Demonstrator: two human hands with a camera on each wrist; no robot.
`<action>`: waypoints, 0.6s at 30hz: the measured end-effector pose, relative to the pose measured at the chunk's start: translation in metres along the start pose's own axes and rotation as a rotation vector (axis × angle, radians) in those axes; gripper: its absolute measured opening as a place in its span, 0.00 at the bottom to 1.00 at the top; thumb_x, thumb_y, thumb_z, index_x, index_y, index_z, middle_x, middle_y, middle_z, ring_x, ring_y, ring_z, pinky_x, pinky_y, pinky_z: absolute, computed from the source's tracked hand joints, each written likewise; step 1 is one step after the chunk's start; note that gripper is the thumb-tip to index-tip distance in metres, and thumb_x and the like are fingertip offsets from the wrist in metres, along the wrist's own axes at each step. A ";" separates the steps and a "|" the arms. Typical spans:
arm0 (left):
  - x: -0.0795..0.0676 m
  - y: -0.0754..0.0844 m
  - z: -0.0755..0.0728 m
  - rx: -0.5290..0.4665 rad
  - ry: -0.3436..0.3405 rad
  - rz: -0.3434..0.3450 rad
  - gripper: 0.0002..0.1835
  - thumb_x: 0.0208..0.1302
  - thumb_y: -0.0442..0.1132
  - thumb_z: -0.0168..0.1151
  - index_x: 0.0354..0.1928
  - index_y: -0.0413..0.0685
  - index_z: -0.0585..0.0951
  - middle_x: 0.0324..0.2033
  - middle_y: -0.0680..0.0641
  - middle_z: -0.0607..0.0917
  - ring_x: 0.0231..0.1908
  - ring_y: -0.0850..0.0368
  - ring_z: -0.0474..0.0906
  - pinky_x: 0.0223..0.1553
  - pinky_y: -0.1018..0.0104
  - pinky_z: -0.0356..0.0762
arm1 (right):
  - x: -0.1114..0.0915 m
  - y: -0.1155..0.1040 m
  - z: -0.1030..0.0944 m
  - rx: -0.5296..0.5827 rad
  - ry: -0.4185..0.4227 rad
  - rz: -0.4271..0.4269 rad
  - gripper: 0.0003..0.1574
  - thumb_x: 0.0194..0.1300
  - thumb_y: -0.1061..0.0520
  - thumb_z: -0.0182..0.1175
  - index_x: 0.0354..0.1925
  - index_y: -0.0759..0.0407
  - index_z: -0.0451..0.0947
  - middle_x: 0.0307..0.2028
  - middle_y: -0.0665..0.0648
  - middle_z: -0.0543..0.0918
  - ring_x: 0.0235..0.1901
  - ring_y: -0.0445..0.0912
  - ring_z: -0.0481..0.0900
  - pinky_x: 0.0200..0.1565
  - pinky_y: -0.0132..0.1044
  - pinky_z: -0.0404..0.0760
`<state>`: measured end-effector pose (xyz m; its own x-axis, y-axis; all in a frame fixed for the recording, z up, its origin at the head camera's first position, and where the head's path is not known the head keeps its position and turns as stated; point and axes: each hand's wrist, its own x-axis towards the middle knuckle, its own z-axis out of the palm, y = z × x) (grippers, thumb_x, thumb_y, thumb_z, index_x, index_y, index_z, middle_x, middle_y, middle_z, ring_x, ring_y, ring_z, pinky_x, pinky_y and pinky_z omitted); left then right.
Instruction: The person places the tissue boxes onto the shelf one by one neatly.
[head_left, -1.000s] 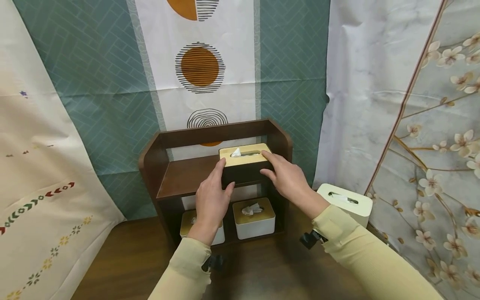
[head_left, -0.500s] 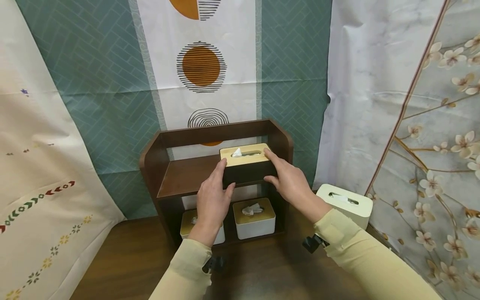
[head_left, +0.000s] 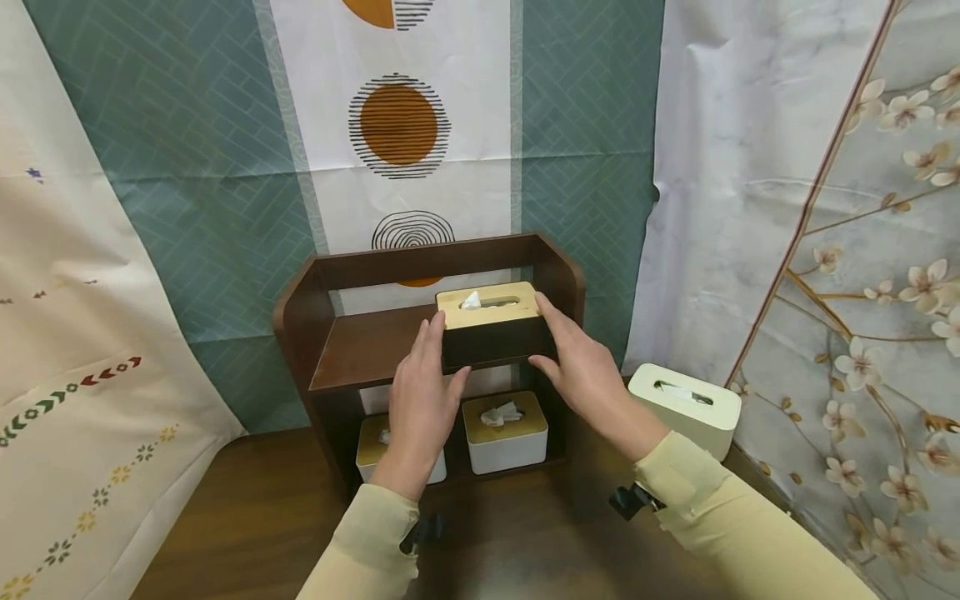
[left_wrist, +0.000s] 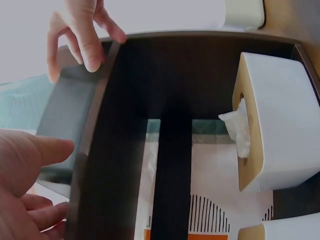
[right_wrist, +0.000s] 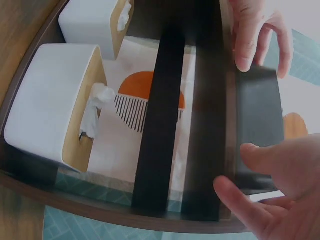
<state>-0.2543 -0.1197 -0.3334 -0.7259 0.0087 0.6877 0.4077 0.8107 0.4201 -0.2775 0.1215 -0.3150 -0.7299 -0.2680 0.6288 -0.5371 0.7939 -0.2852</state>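
A black tissue box with a light wooden lid sits at the right of the upper shelf, a white tissue tip showing in its slot. My left hand is at the box's left end, fingers fairly straight and thumb spread along the front. Opposite it, my right hand has its fingers extended by the right end, thumb lower down in front. In the left wrist view, the left thumb lies near the box. Contact at the fingertips is hard to tell.
The brown two-tier shelf stands on a wooden table. Below, a white tissue box and another white tissue box share the lower tier. A pale green tissue box stands at the right by the curtain.
My right hand has slid right, off the lid to the box's end. The left hand's fingers have straightened and shifted slightly left. The black tissue box stays on the shelf.
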 end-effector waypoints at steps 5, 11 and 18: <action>-0.015 0.008 -0.001 0.023 0.050 0.084 0.51 0.66 0.39 0.83 0.85 0.47 0.64 0.82 0.33 0.66 0.75 0.30 0.71 0.75 0.33 0.67 | -0.025 -0.003 -0.006 0.040 0.019 -0.024 0.63 0.71 0.56 0.78 0.89 0.57 0.51 0.83 0.65 0.65 0.64 0.61 0.85 0.59 0.60 0.86; -0.036 0.021 -0.001 0.072 0.104 0.170 0.48 0.66 0.39 0.83 0.84 0.46 0.67 0.81 0.33 0.68 0.81 0.32 0.62 0.77 0.31 0.62 | -0.058 -0.007 -0.015 0.011 0.006 -0.056 0.61 0.70 0.55 0.79 0.87 0.62 0.56 0.83 0.65 0.65 0.77 0.64 0.71 0.69 0.63 0.77; -0.059 0.038 0.006 0.094 0.113 0.240 0.46 0.65 0.42 0.84 0.82 0.47 0.71 0.79 0.36 0.71 0.81 0.33 0.62 0.77 0.32 0.62 | -0.092 -0.003 -0.031 -0.065 -0.015 -0.062 0.59 0.71 0.50 0.78 0.86 0.63 0.59 0.82 0.65 0.66 0.82 0.62 0.63 0.73 0.64 0.71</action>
<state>-0.1994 -0.0861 -0.3615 -0.5459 0.1459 0.8251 0.5035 0.8442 0.1838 -0.1960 0.1608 -0.3500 -0.7029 -0.3254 0.6325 -0.5529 0.8094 -0.1981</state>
